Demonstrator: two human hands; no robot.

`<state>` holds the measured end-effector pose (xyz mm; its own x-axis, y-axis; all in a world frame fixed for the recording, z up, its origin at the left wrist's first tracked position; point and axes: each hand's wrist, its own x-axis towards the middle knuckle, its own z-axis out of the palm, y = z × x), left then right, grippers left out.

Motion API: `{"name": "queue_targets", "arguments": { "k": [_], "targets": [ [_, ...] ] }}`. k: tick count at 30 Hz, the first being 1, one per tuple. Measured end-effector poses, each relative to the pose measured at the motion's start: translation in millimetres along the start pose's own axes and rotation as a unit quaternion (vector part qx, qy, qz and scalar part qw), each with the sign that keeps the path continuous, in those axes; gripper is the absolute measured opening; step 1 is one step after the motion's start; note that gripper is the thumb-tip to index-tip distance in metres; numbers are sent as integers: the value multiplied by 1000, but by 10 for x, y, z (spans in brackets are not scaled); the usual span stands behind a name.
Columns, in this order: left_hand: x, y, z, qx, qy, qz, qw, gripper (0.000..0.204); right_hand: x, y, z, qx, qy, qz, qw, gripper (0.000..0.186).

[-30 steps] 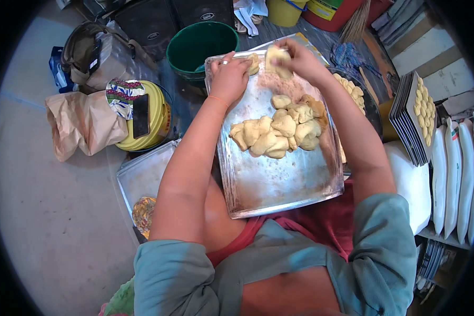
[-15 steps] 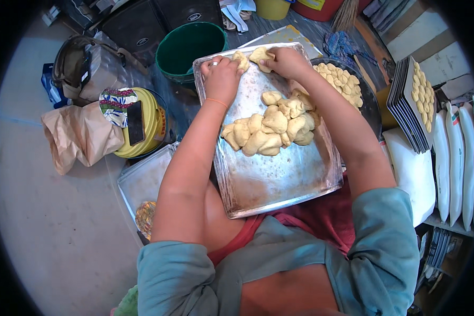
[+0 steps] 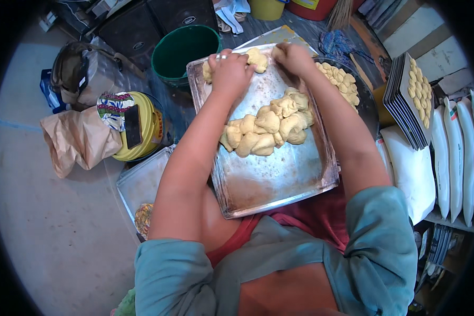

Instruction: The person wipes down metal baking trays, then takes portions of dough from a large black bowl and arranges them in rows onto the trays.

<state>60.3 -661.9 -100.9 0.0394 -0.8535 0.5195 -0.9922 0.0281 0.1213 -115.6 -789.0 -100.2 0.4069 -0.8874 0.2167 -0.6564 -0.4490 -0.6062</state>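
Observation:
A metal baking tray (image 3: 271, 176) rests across my lap, tilted a little. On its middle lies a heap of pale yellow dough pieces (image 3: 268, 124). My left hand (image 3: 229, 72), with a ring on one finger, is at the far left end of the tray, closed around dough; a lump of dough (image 3: 257, 60) shows by its thumb and more dough (image 3: 207, 72) beyond its fingers. My right hand (image 3: 296, 59) is curled near the tray's far right corner, apart from the left. Whatever its fingers hold is hidden.
A green bucket (image 3: 187, 52) stands beyond the tray's far left. To the right are a dark round pan of dough pieces (image 3: 339, 84) and stacked trays with shaped dough (image 3: 418, 92). A yellow-lidded bucket (image 3: 152, 126) bearing a phone (image 3: 133, 126) and a paper bag (image 3: 76, 137) stand left.
My right hand has moved right, away from the left hand, and the dough lump it held now shows at my left hand. More dough has appeared left of my left hand.

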Motion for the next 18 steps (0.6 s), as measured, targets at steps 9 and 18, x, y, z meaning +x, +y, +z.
{"name": "queue_targets", "arguments": {
  "k": [9, 18],
  "targets": [
    [49, -19, 153, 47, -94, -20, 994, 28, -293, -69, -229, -68, -102, -96, 988, 46],
    [-1049, 127, -941, -288, -280, -19, 916, 30, -530, 84, -538, 79, -284, -60, 954, 28]
  ]
}}
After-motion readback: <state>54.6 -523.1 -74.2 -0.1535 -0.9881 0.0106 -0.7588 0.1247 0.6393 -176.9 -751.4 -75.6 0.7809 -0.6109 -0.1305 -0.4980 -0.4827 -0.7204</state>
